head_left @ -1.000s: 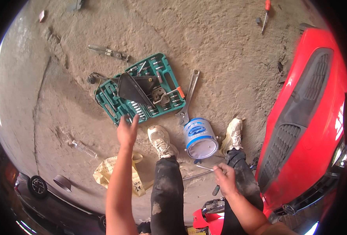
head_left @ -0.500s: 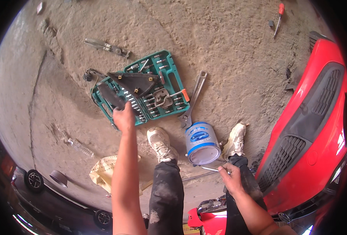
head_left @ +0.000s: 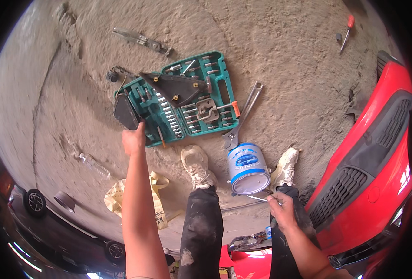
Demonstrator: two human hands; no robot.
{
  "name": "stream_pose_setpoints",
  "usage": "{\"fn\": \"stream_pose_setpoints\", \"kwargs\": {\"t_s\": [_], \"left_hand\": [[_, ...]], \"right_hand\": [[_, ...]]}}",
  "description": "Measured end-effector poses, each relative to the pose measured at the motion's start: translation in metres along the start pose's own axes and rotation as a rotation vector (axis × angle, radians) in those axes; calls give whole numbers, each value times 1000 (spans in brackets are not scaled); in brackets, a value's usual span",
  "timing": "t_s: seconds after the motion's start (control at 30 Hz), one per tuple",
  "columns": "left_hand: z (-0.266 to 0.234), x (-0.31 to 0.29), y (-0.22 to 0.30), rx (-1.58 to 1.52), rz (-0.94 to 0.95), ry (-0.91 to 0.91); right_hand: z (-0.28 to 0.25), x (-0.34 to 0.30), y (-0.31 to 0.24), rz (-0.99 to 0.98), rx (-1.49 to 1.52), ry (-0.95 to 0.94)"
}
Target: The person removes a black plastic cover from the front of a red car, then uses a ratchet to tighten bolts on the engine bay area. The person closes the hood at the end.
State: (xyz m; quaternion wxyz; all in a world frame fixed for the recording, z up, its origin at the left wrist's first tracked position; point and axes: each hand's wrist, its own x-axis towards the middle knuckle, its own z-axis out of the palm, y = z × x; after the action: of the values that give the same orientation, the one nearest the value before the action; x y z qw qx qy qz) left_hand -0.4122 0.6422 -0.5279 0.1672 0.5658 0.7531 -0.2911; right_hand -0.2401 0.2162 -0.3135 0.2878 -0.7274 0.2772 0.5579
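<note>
My left hand point(head_left: 135, 139) is closed on the near end of a flat black plastic panel point(head_left: 125, 111), held at the left edge of a green socket set case point(head_left: 222, 65). The case lies unfolded on the ground, with rows of sockets and bits in it. Across its middle rests a dark triangular panel point(head_left: 180, 88) with brass-coloured fittings, beside a metal bracket point(head_left: 207, 110). A small tool with a tan handle point(head_left: 161, 137) lies in the case's near part. My right hand point(head_left: 282, 211) grips a thin metal rod point(head_left: 257, 198), its tip next to a paint can point(head_left: 249, 169).
An adjustable wrench point(head_left: 248, 109) leans by the can. A red front bumper point(head_left: 378, 172) stands on the right. Farther out lie a red-handled screwdriver point(head_left: 347, 33) and a metal hinge-like part point(head_left: 143, 42). Near my left arm are a cloth bag point(head_left: 157, 200) and a plastic bottle point(head_left: 94, 165).
My left hand has drawn the black panel leftward to the case's edge, uncovering sockets and the tan-handled tool. My right hand keeps its hold on the rod. The whole view has shifted slightly.
</note>
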Motion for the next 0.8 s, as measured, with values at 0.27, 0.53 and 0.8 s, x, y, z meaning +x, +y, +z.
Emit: {"fn": "stream_pose_setpoints", "kwargs": {"t_s": [0.27, 0.53, 0.8], "left_hand": [[14, -39, -1, -116, 165, 259], [38, -62, 69, -524, 455, -65], [46, -33, 64, -342, 538, 109]], "right_hand": [[5, 1, 5, -4, -5, -12], [11, 0, 0, -17, 41, -31], [5, 3, 5, 0, 95, -43]]}}
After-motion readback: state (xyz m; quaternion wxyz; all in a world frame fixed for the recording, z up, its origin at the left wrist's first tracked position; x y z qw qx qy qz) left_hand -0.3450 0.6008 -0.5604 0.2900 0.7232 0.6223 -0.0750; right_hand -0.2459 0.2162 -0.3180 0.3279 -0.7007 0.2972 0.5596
